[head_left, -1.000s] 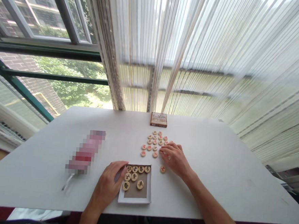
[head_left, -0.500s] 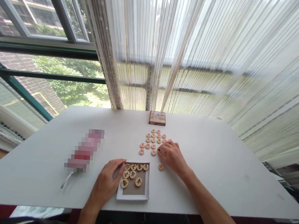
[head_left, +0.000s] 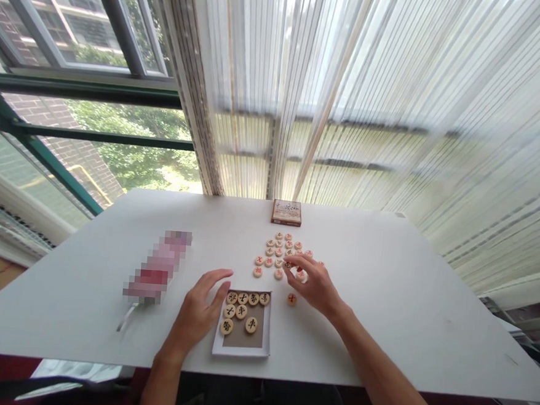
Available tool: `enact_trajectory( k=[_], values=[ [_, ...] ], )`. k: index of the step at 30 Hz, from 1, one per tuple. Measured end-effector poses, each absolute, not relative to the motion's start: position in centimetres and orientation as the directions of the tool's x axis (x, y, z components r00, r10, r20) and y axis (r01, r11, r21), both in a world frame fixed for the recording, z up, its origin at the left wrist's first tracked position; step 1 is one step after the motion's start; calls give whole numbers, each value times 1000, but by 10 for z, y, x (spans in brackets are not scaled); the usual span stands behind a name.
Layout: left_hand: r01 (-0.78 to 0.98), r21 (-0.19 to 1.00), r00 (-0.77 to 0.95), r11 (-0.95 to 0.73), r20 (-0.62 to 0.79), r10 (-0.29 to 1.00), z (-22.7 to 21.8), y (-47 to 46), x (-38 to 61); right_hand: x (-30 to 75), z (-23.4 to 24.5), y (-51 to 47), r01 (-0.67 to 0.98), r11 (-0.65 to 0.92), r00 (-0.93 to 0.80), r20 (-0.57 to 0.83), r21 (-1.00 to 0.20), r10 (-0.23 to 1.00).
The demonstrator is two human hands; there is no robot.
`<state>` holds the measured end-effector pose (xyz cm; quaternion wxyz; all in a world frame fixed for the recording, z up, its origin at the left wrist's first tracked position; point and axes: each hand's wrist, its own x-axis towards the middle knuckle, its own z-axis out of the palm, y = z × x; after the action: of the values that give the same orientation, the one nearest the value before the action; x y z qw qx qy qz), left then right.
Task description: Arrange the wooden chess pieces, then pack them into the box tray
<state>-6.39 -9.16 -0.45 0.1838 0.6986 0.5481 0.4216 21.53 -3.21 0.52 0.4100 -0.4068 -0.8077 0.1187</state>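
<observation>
Wooden Chinese chess pieces with red or black characters lie in a loose cluster on the white table. My right hand reaches over the cluster's right side, thumb and forefinger closed around a black-marked Chinese chess piece; pieces under the palm are partly hidden. One red-marked piece lies apart, below that hand. A shallow white box tray with a grey-brown bottom holds several black-marked pieces. Beside its upper left corner, my left hand is open, thumb and fingers apart, holding nothing.
A small printed box lies at the back of the white table. On the left is a pixelated pinkish object with a pale strap. Sheer striped curtains and a window stand behind the table.
My left hand has come off the tray's upper left corner, its fingers now spread above it. My right hand has shifted slightly, uncovering the black-marked piece at its fingertips. The view has moved slightly.
</observation>
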Motion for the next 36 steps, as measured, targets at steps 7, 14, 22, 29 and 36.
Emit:
enact_trajectory(
  k=[7,14,22,29,36],
  values=[
    [349,836,210,-424,371,905,62,-15,-20,196,26,-10,463,699,-290,652,-545,701],
    [282,881,361,-379,269,893,50,33,-9,184,17,2,454,717,-256,694,-528,673],
    [91,975,488,-201,132,863,24,10,-21,177,6,-5,413,760,-327,697,-502,638],
    [44,989,464,-139,103,880,18,4,-23,175,2,-10,373,760,-352,677,-532,647],
    [22,987,479,-158,129,868,19,-6,-24,176,9,-19,380,697,-336,612,-608,716]
  ],
)
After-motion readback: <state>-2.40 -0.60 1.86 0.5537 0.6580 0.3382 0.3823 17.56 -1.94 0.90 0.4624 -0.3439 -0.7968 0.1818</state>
